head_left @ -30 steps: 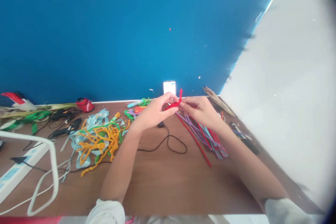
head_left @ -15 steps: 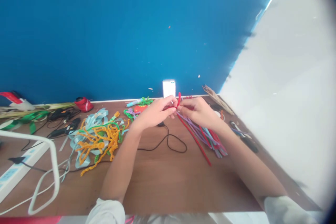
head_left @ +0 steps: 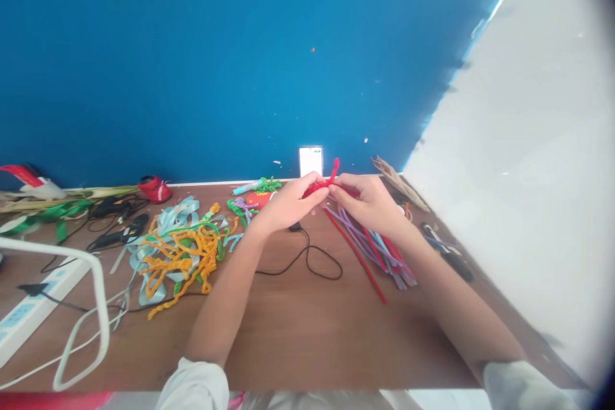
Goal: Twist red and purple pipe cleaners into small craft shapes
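A fuzzy red pipe cleaner (head_left: pixel 335 168) is pinched between my two hands above the back of the table, one end sticking up. My left hand (head_left: pixel 296 200) closes its fingers and thumb on the piece from the left. From the right, my right hand (head_left: pixel 366 200) pinches it close to the left fingertips. Part of the red piece is hidden by the fingers. Below my right hand lies a bundle of purple, red and light blue pipe cleaners (head_left: pixel 391 261), with one long red pipe cleaner (head_left: pixel 362 261) beside it.
A lit phone (head_left: pixel 311 160) leans on the blue wall behind my hands. On the left are orange twisted pipe cleaners (head_left: pixel 192 256) over light blue ribbon, a white power strip (head_left: pixel 36 304) and a white bent frame (head_left: pixel 102 307). A black cable (head_left: pixel 321 274) loops mid-table.
The red pipe cleaner's raised end now stands higher and leans right, and more of it shows between the hands. My right hand has shifted slightly right.
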Tool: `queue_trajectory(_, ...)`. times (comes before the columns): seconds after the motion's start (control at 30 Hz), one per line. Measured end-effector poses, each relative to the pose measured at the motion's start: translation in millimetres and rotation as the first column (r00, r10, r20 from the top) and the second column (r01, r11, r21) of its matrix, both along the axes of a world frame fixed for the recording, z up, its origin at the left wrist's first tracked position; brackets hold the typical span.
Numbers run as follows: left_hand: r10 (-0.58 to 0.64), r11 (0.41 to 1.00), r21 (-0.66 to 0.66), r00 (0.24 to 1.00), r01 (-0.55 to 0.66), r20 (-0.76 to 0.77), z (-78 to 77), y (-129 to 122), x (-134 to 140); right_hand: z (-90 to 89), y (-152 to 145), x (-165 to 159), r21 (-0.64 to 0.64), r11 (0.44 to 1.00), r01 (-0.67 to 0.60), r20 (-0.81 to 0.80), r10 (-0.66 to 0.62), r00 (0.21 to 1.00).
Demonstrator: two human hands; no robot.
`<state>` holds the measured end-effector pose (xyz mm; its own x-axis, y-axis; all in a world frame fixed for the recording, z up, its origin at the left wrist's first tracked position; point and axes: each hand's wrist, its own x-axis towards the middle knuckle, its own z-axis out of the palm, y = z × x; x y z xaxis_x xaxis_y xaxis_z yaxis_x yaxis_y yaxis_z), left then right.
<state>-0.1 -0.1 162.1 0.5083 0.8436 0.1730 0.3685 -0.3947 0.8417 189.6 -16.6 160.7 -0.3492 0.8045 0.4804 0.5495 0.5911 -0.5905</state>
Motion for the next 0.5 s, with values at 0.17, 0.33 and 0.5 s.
queue_trajectory(0.17,0.078,0.994,0.082,0.997,-0.078,0.010,0.4,-1.5,5.7,3.3,-2.3,0.1,0.045,0.999,-0.024,0.097,0.020,0.995)
queue_trajectory(0.33,0.123,0.983,0.123,0.988,-0.134,0.097,-6.6,2.5,12.4,-1.3,-0.2,-0.8,0.093,0.995,0.023,0.257,-0.046,0.965)
queue_trajectory(0.5,0.237,0.965,0.046,0.935,-0.258,0.263,-21.8,7.9,24.4,-10.4,0.9,-4.5,0.218,0.973,0.075,0.387,-0.156,0.909)
